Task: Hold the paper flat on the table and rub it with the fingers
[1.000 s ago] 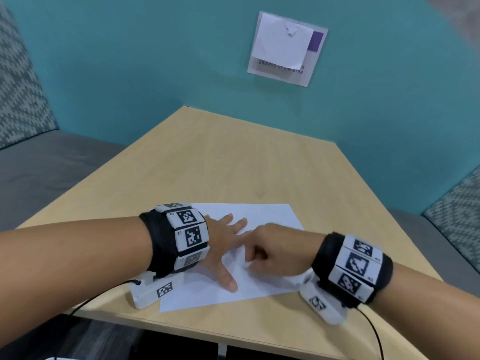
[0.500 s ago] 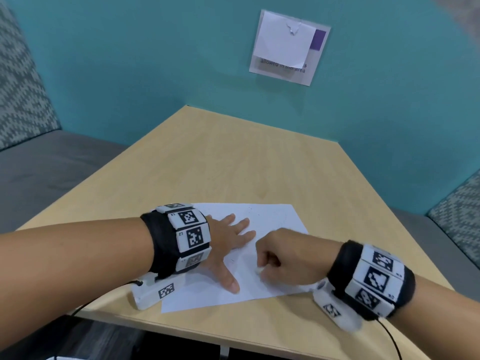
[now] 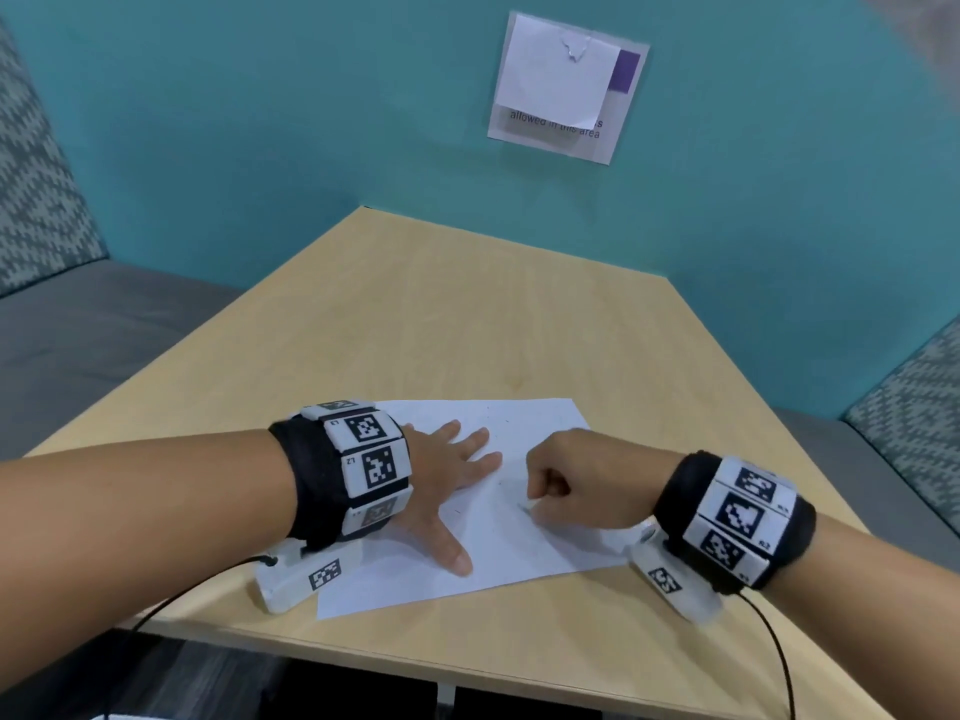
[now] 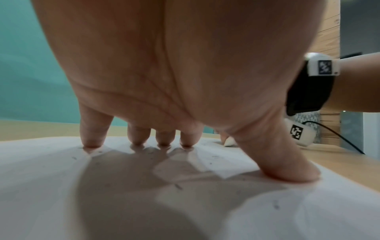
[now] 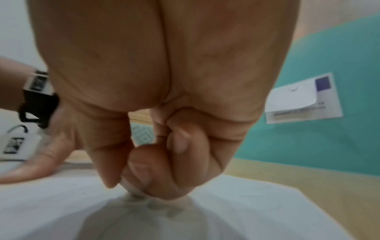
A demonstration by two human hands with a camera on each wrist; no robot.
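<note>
On the wooden table [image 3: 509, 324] by the teal wall, I see my left hand [image 3: 447, 475] spread flat, pressing the paper [image 3: 519, 553]; my right hand [image 3: 582, 480], just beside it, pinches a small white eraser [image 5: 131, 186], mostly hidden, tip down on the sheet

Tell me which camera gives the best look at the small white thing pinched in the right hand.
The right wrist view: the small white piece shows between thumb and fingertip of the right hand, pressed on the paper. The left wrist view shows only its white tip. In the head view the fist hides it.
</note>
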